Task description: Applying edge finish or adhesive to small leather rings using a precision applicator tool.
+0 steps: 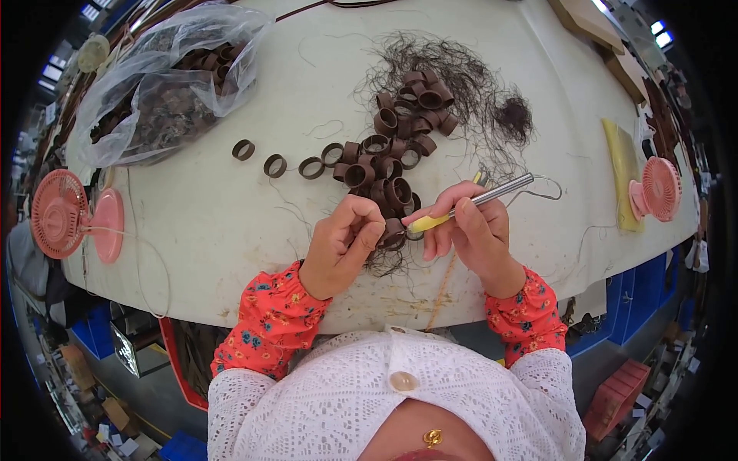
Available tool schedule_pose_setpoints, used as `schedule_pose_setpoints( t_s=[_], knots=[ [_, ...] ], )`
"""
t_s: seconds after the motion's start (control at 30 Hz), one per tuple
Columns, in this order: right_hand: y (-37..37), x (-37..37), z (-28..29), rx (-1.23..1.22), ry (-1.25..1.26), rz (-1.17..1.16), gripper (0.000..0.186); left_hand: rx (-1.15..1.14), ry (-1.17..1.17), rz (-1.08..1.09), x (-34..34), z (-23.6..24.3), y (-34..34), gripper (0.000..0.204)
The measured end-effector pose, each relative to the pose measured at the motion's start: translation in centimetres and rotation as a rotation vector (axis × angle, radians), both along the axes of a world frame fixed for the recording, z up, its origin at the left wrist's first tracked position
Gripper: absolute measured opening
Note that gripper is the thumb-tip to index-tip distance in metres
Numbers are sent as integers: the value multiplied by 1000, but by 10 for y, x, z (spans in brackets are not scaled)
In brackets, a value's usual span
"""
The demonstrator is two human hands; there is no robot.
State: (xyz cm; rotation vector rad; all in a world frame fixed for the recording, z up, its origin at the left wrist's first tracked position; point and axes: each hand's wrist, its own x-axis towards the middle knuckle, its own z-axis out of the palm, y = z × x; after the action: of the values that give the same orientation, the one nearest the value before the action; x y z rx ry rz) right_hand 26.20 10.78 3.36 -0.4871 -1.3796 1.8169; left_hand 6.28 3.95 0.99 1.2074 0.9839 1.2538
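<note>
My left hand (pixel 344 240) is closed with thumb and fingers bent together. A brown ring (pixel 393 231) sits at its fingertips and appears pinched there, though the fingers partly hide the grip. My right hand (pixel 478 232) grips a slim tool (pixel 500 190) with a silver shaft and a yellow part, its yellow end touching or nearly touching that ring. A thin wire loop (pixel 547 187) shows beside the tool's far end. Just beyond both hands lies a heap of similar brown rings (pixel 382 163), several of them stacked. Dark loose threads (pixel 388 263) lie under the hands.
A clear plastic bag (pixel 165 92) of brown rings lies at the far left. Pink fans stand left (pixel 60 213) and right (pixel 659 190). Tangled dark thread (pixel 513 117) spreads behind the heap. A yellow packet (pixel 621 173) and cardboard boxes (pixel 588 23) line the right side.
</note>
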Motion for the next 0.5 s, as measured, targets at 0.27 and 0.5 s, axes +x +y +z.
schedule_pose_setpoints(
  t_s=[0.27,0.5],
  knots=[
    [-3,-3,-1,28,22,31,27,44,49,10,1,0,-1,5],
    [-2,-3,-1,43,-13,48,26,49,75,14,0,1,-1,5]
  ],
)
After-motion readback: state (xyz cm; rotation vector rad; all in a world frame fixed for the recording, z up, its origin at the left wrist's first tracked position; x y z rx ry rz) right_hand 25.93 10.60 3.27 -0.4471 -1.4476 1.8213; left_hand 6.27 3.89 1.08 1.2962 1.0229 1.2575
